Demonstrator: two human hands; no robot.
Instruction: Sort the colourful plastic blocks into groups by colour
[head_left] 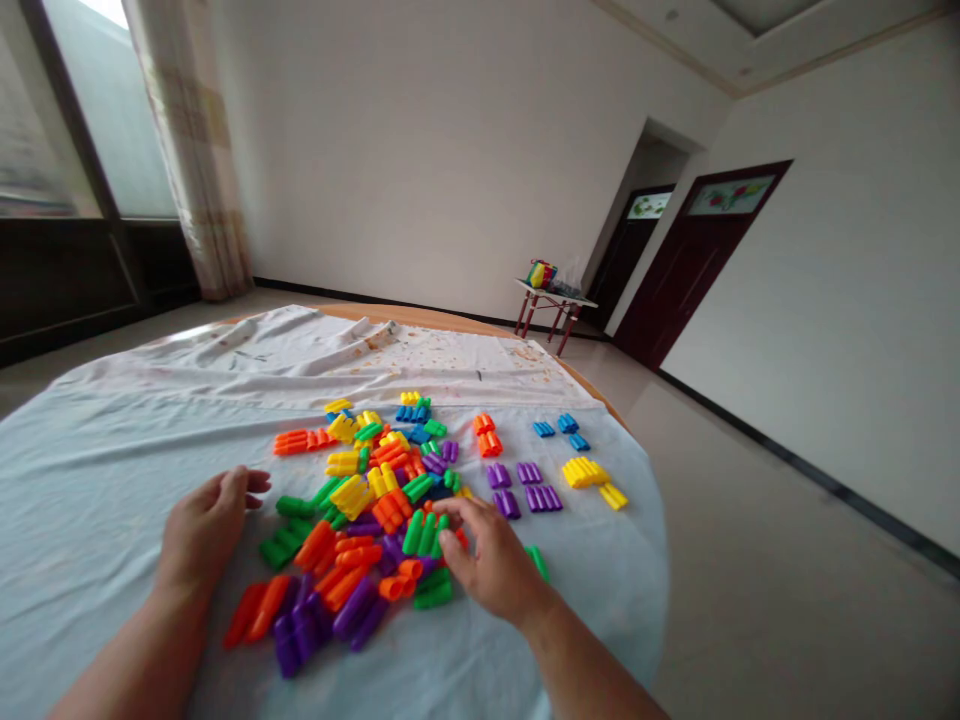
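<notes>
A loose heap of plastic toy building blocks [349, 555], shaped like joined tubes in orange, green, yellow, purple and blue, lies on the cloth between my hands. My right hand [487, 555] is at the heap's right side. Its thumb and fingers close on the edge of a green block [426, 535], which tilts up over the other pieces. To the left of the heap, my left hand [214, 520] hovers with fingers slightly bent and apart, holding nothing. Another green block [538, 562] lies partly hidden behind my right hand.
Sorted by colour, small groups sit right of the heap: orange blocks [487, 436], purple blocks [523, 488], blue blocks [568, 425] and yellow blocks [585, 472]. A wrinkled light-blue cloth [97, 500] covers the round table. Farther off stands a small side table [559, 296] bearing a colourful item.
</notes>
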